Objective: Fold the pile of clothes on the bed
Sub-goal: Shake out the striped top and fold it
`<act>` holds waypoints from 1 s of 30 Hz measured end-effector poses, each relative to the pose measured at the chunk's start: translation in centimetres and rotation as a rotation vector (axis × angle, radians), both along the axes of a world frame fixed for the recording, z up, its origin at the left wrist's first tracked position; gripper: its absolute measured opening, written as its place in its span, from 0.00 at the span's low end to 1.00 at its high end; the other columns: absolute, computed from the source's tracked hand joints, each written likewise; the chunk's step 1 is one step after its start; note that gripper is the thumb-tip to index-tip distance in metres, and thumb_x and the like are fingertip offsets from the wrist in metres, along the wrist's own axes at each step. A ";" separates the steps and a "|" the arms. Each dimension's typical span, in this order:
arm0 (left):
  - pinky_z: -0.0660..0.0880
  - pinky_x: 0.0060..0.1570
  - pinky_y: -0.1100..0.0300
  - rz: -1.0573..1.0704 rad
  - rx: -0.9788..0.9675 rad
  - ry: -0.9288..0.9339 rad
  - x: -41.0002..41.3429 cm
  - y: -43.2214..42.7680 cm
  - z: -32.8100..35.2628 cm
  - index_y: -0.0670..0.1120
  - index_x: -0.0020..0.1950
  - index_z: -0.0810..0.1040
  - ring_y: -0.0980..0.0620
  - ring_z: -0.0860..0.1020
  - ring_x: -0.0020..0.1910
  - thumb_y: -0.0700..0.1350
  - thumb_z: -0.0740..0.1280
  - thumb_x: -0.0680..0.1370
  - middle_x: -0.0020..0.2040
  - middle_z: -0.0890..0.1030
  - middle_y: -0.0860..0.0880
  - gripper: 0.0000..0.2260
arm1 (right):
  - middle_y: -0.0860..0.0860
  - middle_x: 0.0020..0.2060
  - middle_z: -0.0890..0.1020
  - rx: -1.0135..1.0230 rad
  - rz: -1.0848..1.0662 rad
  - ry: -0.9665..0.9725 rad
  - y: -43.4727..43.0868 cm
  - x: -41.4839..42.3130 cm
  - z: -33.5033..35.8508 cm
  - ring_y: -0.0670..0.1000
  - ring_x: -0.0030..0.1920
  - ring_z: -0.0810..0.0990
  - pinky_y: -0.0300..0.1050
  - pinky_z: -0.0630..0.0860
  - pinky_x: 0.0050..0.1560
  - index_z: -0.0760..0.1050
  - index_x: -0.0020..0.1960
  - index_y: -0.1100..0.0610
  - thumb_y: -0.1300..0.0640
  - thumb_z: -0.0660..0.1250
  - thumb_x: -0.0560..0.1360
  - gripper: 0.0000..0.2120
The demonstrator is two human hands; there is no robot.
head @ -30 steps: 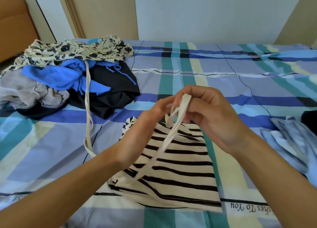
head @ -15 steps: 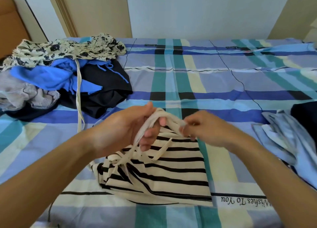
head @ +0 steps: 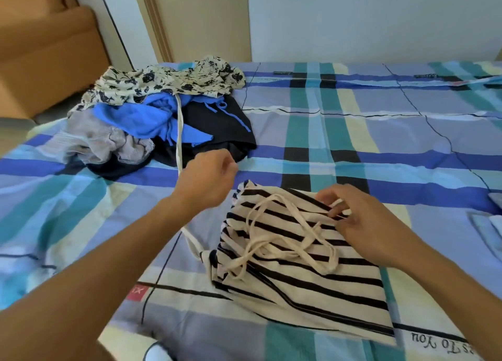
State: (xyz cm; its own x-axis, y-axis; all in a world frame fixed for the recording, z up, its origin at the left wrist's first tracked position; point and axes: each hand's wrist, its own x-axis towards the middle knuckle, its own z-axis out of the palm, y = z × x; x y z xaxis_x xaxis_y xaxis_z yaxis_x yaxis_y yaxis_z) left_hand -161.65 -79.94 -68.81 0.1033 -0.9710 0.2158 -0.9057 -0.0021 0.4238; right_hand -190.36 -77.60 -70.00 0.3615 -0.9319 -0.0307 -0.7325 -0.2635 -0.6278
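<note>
A folded black-and-white striped garment [head: 304,273] lies on the bed in front of me. One cream strap [head: 274,244] lies in loose loops on top of it. My right hand [head: 364,225] rests on its upper right edge, fingertips pinching the end of that strap. A second long strap [head: 178,132] runs from the garment's left corner up over the pile. My left hand [head: 209,178] hovers above that strap, fingers curled, with nothing seen between them. The unfolded pile [head: 152,116] sits at the far left: floral, blue, grey and black clothes.
The plaid bedsheet [head: 353,132] covers the bed. Light blue cloth [head: 489,225] lies at the right edge. An orange armchair [head: 46,56] stands beyond the bed's left corner, with a wall behind the bed.
Both hands have let the looped strap drop onto the striped garment. My left hand has moved up and left toward the long strap. My right hand has lowered onto the garment.
</note>
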 end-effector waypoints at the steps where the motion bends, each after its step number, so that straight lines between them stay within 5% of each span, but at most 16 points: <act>1: 0.76 0.51 0.45 0.110 0.052 -0.079 1.7 -0.7 -0.8 0.48 0.51 0.76 0.42 0.77 0.53 0.52 0.62 0.79 0.50 0.78 0.47 0.09 | 0.41 0.58 0.74 -0.027 -0.017 -0.035 0.0 0.1 -0.2 0.40 0.53 0.77 0.33 0.75 0.48 0.69 0.59 0.39 0.68 0.67 0.76 0.25; 4: 0.69 0.61 0.42 0.365 0.291 -0.193 5.4 -1.1 -4.1 0.41 0.68 0.64 0.35 0.65 0.66 0.53 0.69 0.76 0.65 0.66 0.40 0.28 | 0.41 0.57 0.76 -0.067 -0.044 -0.112 0.1 0.6 -0.8 0.40 0.51 0.78 0.32 0.73 0.47 0.70 0.59 0.40 0.65 0.69 0.76 0.22; 7: 0.69 0.62 0.45 0.417 0.292 0.080 7.4 -1.1 -6.4 0.37 0.76 0.51 0.34 0.68 0.67 0.49 0.73 0.72 0.65 0.68 0.38 0.42 | 0.38 0.54 0.76 -0.097 -0.016 -0.151 0.5 1.2 -1.2 0.36 0.50 0.78 0.30 0.73 0.41 0.71 0.61 0.40 0.62 0.69 0.77 0.20; 9: 0.71 0.55 0.50 0.462 0.235 0.333 7.9 -1.3 -6.6 0.37 0.73 0.60 0.41 0.73 0.59 0.45 0.73 0.74 0.56 0.75 0.42 0.35 | 0.36 0.53 0.76 -0.116 0.006 -0.168 0.7 1.7 -1.1 0.33 0.51 0.76 0.29 0.73 0.40 0.71 0.61 0.40 0.60 0.69 0.77 0.20; 12: 0.73 0.44 0.50 0.464 0.213 0.690 7.7 -1.9 -5.0 0.42 0.44 0.77 0.47 0.74 0.43 0.41 0.73 0.75 0.36 0.74 0.47 0.06 | 0.36 0.52 0.77 -0.126 0.009 -0.206 0.7 2.4 -1.2 0.34 0.52 0.76 0.30 0.74 0.42 0.71 0.61 0.39 0.60 0.69 0.77 0.20; 15: 0.66 0.34 0.57 0.273 0.264 0.959 6.0 -2.2 -1.3 0.34 0.51 0.81 0.49 0.69 0.31 0.39 0.69 0.76 0.28 0.70 0.48 0.08 | 0.36 0.52 0.77 -0.119 0.003 -0.233 0.8 2.9 -1.3 0.35 0.51 0.77 0.33 0.76 0.46 0.71 0.62 0.39 0.59 0.69 0.77 0.20; 17: 0.65 0.37 0.57 0.071 0.275 0.878 4.4 -1.5 2.1 0.34 0.54 0.81 0.50 0.68 0.31 0.42 0.69 0.78 0.28 0.71 0.48 0.12 | 0.37 0.52 0.77 -0.137 -0.009 -0.264 0.9 3.2 -1.3 0.37 0.51 0.77 0.36 0.78 0.48 0.71 0.63 0.40 0.60 0.69 0.77 0.21; 20: 0.70 0.42 0.58 -0.316 0.241 0.521 1.8 1.2 6.6 0.40 0.46 0.81 0.51 0.75 0.35 0.42 0.68 0.80 0.32 0.76 0.48 0.07 | 0.37 0.53 0.76 -0.224 -0.021 -0.340 1.0 3.8 -0.9 0.39 0.54 0.77 0.37 0.77 0.53 0.68 0.64 0.38 0.62 0.71 0.75 0.27; 25: 0.72 0.44 0.57 -0.740 0.224 0.347 -2.4 5.9 10.4 0.42 0.45 0.81 0.53 0.76 0.39 0.40 0.69 0.79 0.39 0.80 0.49 0.04 | 0.43 0.48 0.75 -0.104 0.078 -0.484 1.5 5.2 1.3 0.49 0.46 0.78 0.39 0.77 0.47 0.54 0.73 0.29 0.55 0.77 0.71 0.45; 30: 0.70 0.51 0.53 -0.832 0.105 0.446 -4.9 7.6 10.2 0.45 0.45 0.84 0.50 0.75 0.47 0.41 0.74 0.75 0.46 0.77 0.48 0.01 | 0.57 0.46 0.78 0.050 0.258 -0.497 2.9 6.2 2.5 0.58 0.43 0.75 0.57 0.77 0.44 0.72 0.59 0.40 0.42 0.76 0.68 0.23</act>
State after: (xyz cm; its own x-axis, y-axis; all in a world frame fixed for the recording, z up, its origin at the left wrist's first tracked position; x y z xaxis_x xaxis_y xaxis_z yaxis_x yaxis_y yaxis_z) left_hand -166.53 -72.39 -58.62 -0.5781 -0.7825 0.2313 -0.3883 0.5131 0.7655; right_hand -184.14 -74.73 -67.47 0.5597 -0.8133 0.1592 -0.2615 -0.3556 -0.8973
